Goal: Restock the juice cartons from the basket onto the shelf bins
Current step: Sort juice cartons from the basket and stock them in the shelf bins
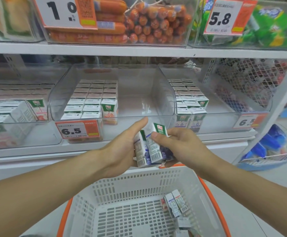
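Both hands, left hand (122, 147) and right hand (176, 144), are gripping a small cluster of juice cartons (150, 146) above the basket (139, 194). Mid-transfer, I'd say; next they need lowering upright into the half-empty bin (139, 106) just beyond the fingers.

A white shop shelf (139, 52) holds clear plastic bins (163, 106) of small juice cartons (91, 101). The shelf above carries bins of orange sausages (149, 26) and green packets (272, 26).

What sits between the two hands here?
Juice cartons, upright, held from both sides by the left hand and right hand; head view.
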Available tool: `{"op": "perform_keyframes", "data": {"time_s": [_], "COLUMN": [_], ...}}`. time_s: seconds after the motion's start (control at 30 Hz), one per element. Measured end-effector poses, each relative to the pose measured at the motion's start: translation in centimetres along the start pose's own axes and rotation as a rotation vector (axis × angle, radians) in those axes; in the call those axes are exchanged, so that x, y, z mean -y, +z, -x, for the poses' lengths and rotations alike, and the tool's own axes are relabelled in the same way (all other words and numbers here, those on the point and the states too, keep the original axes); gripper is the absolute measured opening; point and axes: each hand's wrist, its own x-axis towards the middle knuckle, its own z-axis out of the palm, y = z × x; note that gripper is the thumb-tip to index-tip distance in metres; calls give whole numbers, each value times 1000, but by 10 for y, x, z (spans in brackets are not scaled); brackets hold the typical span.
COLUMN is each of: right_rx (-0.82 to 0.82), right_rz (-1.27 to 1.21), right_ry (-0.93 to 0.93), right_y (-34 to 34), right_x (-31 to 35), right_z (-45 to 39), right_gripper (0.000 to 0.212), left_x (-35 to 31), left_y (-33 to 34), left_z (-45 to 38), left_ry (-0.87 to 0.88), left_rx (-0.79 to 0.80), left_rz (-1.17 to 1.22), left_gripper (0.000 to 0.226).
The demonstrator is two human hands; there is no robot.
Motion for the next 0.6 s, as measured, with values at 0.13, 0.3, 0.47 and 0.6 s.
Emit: {"op": "perform_keyframes", "data": {"time_s": [0.13,0.3,0.47,0.6], "right_rx": [100,339,475,567], "right_rz": [48,-73,-61,98], "right_ry": [-65,69,55,30], "right_y": [3,-21,-38,-44], "right_x": [2,-1,-15,-26], "right_z": [2,-2,-8,-7], "right_gripper": [32,52,75,78], "left_x": [5,8,12,16], "left_y": [2,-8,-4,9], "left_z": [-2,-4,0,3], "left_ry": [41,67,50,-23], "left_rx": [-32,-56,156,181], "left_rz": [-93,-177,-347,-470], "left_gripper": [50,50,66,74]}}
